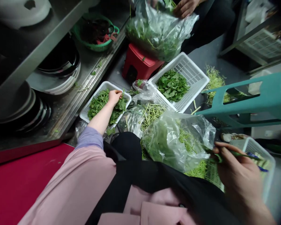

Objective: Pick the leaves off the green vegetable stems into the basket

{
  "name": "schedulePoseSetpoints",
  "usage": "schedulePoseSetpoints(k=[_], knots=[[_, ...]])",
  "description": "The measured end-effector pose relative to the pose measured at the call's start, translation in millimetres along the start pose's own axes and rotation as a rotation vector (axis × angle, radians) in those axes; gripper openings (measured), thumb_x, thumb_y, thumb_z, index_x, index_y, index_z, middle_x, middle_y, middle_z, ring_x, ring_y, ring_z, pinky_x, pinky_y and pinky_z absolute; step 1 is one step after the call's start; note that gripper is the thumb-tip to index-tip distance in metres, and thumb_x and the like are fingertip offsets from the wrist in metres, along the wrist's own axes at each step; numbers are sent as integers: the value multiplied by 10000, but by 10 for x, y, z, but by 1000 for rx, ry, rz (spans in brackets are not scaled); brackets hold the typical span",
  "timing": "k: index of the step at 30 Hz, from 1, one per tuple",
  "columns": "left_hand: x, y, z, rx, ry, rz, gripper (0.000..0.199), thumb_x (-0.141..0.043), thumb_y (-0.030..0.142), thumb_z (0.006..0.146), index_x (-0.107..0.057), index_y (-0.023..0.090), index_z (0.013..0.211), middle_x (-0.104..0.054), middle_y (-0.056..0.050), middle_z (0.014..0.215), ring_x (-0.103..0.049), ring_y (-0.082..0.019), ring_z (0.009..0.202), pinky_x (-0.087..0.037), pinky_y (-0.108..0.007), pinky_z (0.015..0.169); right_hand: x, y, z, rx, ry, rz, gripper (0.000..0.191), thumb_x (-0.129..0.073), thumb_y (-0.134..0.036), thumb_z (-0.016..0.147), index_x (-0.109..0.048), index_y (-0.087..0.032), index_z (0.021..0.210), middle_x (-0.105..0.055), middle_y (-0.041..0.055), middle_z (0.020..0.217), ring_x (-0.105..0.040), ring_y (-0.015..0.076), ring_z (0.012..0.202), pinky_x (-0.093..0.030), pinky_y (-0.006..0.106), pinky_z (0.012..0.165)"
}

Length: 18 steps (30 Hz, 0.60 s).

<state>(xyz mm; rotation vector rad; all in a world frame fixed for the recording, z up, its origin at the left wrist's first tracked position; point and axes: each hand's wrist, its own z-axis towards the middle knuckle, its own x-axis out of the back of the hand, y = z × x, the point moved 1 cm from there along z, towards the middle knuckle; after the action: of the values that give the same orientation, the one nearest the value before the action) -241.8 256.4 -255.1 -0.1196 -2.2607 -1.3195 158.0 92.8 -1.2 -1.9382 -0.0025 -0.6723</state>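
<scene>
My left hand [114, 97] is over a small white basket [83, 114] of leafy greens [99, 103]. Its fingers are pinched together; what is between them, if anything, I cannot make out. At the lower right, my right hand [239, 167] is closed on a green leafy stem [219, 156], partly covered by the fingers. Just left of that hand, a clear plastic bag [164, 140] bulges with greens. Cut stems [152, 114] lie in a heap behind the bag. A larger white basket [201, 73], farther off, holds loose leaves [173, 86].
Another person's hand [186, 7] is at a big plastic bag of greens [152, 37] on a red stool [137, 64]. A teal stool [248, 100] lies toward the right. On the left, metal shelving [91, 90] holds stacked bowls [58, 81] and a green basket [97, 47].
</scene>
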Motion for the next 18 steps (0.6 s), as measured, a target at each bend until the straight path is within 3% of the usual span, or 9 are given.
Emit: schedulePoseSetpoints(k=[2, 4, 7, 11, 14, 18], knots=[[161, 220, -331, -27, -42, -386, 253, -564, 174, 855, -680, 90, 1064, -714, -83, 880, -622, -102, 684, -513, -242, 715, -119, 33, 95, -99, -180, 163, 269, -808, -403, 590, -706, -243, 781, -530, 35, 671, -483, 124, 577, -345, 249, 455], [270, 465, -732, -87, -129, -568, 204, -615, 187, 809, -695, 104, 977, -697, -45, 773, -600, -86, 613, -510, -227, 660, -300, 46, 167, -179, -384, 263, 322, -804, -391, 600, -687, -224, 849, -505, 8, 659, -436, 96, 543, -310, 225, 446], [325, 801, -1334, -208, -190, -645, 162, -659, 210, 755, -710, 122, 881, -678, -24, 707, -594, -86, 586, -507, -226, 625, -666, 18, 188, -249, -625, 356, 446, -800, -377, 605, -634, -204, 981, -493, -35, 666, -382, 52, 501, -267, 187, 440], [190, 1095, -2016, -304, -318, -662, 194, -693, 274, 723, -716, 137, 859, -680, -28, 705, -608, -101, 596, -514, -248, 623, -1111, -42, 84, -299, -810, 439, 519, -813, -453, 595, -582, -184, 974, -553, -38, 680, -410, 47, 490, -308, 183, 445], [-9, 1168, -2466, -357, -438, -599, 220, -683, 296, 729, -706, 140, 883, -685, -32, 714, -619, -109, 612, -516, -257, 644, -1143, -16, 16, -239, -738, 538, 532, -816, -522, 572, -516, -198, 868, -533, -60, 617, -412, 52, 462, -300, 181, 422], [-301, 1134, -2854, -399, -607, -435, 241, -576, 277, 798, -668, 141, 974, -686, -32, 744, -622, -111, 647, -505, -257, 675, -728, 194, -116, -106, -489, 497, 500, -789, -538, 599, -475, -209, 807, -495, -76, 560, -415, 60, 448, -297, 182, 407]])
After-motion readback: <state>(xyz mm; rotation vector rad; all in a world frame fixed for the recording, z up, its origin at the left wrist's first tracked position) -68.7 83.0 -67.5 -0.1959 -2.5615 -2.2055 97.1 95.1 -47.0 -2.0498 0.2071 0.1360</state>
